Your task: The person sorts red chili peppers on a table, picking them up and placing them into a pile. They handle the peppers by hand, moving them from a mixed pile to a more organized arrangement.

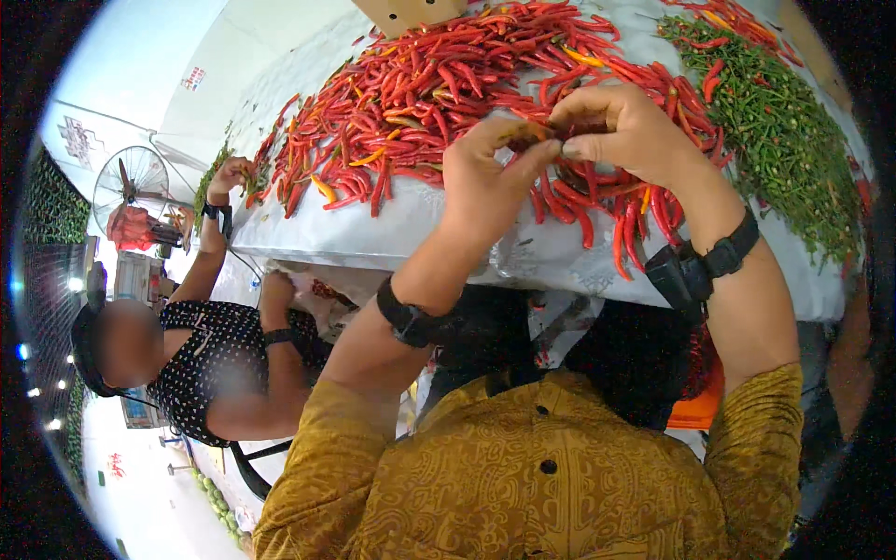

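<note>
My left hand (485,168) and my right hand (627,135) meet above a pile of red chillies (411,93) with a few yellow and orange ones among them. The fingers of my left hand curl round a dark orange chilli (528,133). My right thumb and forefinger pinch at the end of that chilli, touching my left fingertips; the exact grip is partly hidden by the fingers. Loose red chillies (625,238) lie beneath my wrists on the white-covered table (392,238), near its front edge.
A heap of green stems (765,140) covers the table's right side. A cardboard box (406,14) stands at the back. A seated co-worker (215,373) at the left holds something green in a hand (229,177) at the table. A standing fan (131,191) is behind them.
</note>
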`<state>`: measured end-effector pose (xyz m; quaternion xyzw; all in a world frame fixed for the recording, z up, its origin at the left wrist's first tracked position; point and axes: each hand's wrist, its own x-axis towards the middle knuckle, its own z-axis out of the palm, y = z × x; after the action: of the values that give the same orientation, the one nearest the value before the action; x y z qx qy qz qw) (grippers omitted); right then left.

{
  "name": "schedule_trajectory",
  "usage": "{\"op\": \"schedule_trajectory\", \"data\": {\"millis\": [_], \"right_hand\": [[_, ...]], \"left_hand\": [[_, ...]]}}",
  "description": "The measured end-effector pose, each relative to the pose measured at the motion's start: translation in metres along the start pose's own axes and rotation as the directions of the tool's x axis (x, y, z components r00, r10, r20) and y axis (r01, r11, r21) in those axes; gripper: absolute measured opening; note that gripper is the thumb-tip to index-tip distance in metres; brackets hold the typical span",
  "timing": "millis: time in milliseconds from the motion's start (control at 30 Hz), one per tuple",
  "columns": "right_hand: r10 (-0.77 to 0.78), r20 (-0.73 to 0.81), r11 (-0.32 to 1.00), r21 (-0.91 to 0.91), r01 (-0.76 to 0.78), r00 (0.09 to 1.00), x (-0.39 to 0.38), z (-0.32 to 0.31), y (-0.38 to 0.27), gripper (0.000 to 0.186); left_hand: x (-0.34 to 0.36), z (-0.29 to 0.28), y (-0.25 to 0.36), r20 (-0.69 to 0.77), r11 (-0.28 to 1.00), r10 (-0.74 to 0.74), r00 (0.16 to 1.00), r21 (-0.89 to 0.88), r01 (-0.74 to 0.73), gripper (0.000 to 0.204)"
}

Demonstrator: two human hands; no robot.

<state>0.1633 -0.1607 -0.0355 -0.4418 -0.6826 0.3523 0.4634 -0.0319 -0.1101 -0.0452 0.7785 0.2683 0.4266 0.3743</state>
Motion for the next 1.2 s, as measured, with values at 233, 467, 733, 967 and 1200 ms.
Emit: {"op": "schedule_trajectory", "data": {"millis": [233,467,733,967,1200], "right_hand": [[0.037,-0.041,0.975,0.221,-0.027,0.998,-0.003,0.003,-0.005,0.039],[0.002,-0.112,0.994,0.105,0.01,0.994,-0.002,0.005,0.0,0.035],[0.289,-0.292,0.812,0.579,-0.072,0.912,-0.002,-0.011,0.013,0.021],[0.397,-0.226,0.519,0.854,-0.014,0.89,-0.003,-0.025,0.028,0.017],[0.418,-0.255,0.518,0.855,0.001,0.872,-0.004,-0.027,0.026,0.019]], "left_hand": [[0.012,0.017,0.017,-0.016,0.971,-0.2,0.98,-0.134,0.196,0.017],[0.015,0.02,0.018,0.026,0.925,-0.288,0.957,-0.253,0.285,0.02],[0.0,0.001,0.003,-0.087,0.993,0.014,0.996,0.122,-0.004,0.022],[-0.021,-0.091,-0.042,0.035,0.631,0.337,0.941,0.733,-0.253,0.029],[-0.042,-0.092,-0.036,0.13,0.615,0.22,0.967,0.751,-0.241,0.031]]}}
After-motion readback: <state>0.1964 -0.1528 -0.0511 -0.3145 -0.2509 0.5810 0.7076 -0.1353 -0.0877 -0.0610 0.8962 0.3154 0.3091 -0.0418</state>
